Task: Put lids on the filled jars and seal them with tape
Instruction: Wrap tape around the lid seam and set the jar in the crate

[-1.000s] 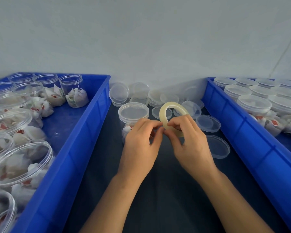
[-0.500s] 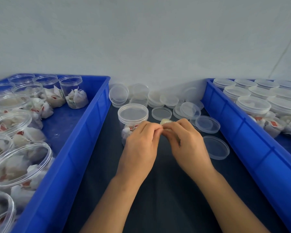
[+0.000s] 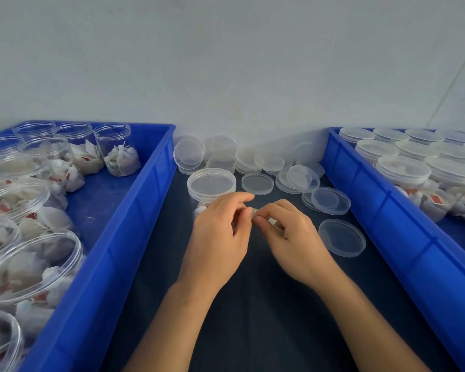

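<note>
A lidded clear jar (image 3: 211, 185) with white sachets inside stands on the dark table between two blue crates. Just in front of it, my right hand (image 3: 290, 237) grips a pale tape roll (image 3: 273, 221), which lies low and is mostly hidden under the fingers. My left hand (image 3: 218, 237) pinches at the roll's near end beside the right thumb; whether a tape end is caught there is too small to tell. Both hands sit close together, fingertips almost touching, with the left hand overlapping the jar's lower part.
The left blue crate (image 3: 134, 210) holds several open filled jars. The right blue crate (image 3: 373, 205) holds several lidded jars. Loose clear lids (image 3: 257, 183) lie scattered along the wall and one single lid (image 3: 341, 237) lies right of my hands.
The tape roll stood upright above my fingers a second ago; it has been tipped down and is now nearly covered by my right hand. Both hands shifted slightly lower.
</note>
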